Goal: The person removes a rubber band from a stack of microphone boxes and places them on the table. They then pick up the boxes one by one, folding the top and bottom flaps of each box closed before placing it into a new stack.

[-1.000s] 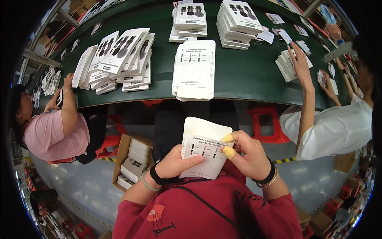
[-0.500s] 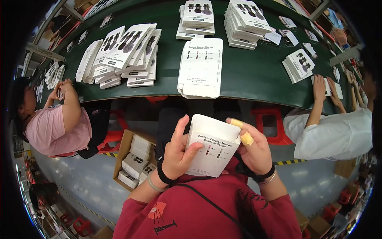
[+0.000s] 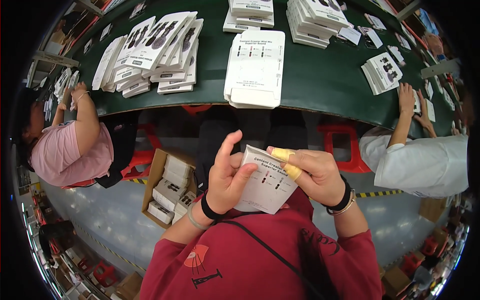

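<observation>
We note the left hand (image 3: 227,177) and right hand (image 3: 315,175) both gripping one white box (image 3: 265,187) close over the lap, fingers pinching its top edge, likely to work the flap.

White printed box (image 3: 265,186), tilted, held near chest.

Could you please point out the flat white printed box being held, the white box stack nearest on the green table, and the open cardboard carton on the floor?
Flat white printed box (image 3: 265,192), head view, front face.
White box stack (image 3: 256,70), head view, top box.
Open cardboard carton (image 3: 152,172), head view, left wall.
</observation>
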The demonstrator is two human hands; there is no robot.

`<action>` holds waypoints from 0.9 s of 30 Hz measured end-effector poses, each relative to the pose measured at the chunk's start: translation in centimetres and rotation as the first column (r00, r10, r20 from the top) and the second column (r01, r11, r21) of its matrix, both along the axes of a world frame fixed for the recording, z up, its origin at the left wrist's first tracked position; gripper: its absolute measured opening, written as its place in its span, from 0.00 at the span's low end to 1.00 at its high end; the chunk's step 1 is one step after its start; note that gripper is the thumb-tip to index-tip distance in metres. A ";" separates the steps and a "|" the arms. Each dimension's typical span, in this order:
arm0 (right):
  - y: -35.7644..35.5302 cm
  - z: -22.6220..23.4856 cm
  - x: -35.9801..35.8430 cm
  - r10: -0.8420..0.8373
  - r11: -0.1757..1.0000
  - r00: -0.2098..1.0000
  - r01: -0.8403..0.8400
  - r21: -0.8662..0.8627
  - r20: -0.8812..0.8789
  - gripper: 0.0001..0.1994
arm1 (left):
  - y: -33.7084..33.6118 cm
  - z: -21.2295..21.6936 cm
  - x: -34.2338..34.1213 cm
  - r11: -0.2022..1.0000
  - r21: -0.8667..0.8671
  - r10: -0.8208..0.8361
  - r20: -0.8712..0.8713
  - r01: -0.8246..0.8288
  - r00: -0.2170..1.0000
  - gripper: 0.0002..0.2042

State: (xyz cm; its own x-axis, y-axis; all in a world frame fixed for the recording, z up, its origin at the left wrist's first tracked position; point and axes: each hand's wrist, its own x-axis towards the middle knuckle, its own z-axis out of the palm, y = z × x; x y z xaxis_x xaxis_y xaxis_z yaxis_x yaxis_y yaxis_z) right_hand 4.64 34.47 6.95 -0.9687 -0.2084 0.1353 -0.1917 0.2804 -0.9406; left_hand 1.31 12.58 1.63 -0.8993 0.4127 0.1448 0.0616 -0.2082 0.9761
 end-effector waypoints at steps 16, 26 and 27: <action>-0.6 1.5 0.2 -0.048 0.999 0.979 0.049 -0.003 0.198 0.15 | -0.7 6.0 -7.4 0.744 -0.406 -0.509 0.170 0.531 0.844 0.10; -0.6 1.3 0.9 0.025 0.976 0.951 0.043 -0.212 0.309 0.12 | -0.4 4.1 -5.7 0.841 -0.294 -0.455 0.067 0.453 0.888 0.03; -0.6 1.2 0.9 0.023 0.976 0.952 0.044 -0.213 0.306 0.12 | -0.6 4.0 -5.2 0.871 -0.314 -0.423 -0.091 0.378 0.901 0.04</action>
State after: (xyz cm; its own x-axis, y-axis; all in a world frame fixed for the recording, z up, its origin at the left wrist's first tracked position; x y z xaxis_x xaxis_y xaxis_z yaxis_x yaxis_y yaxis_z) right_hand 5.49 33.90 8.12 -0.9722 -0.1968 -0.1267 0.1158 0.0661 -0.9911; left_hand -3.88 11.94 5.62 -0.6242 0.7762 0.0890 0.1835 0.0350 0.9824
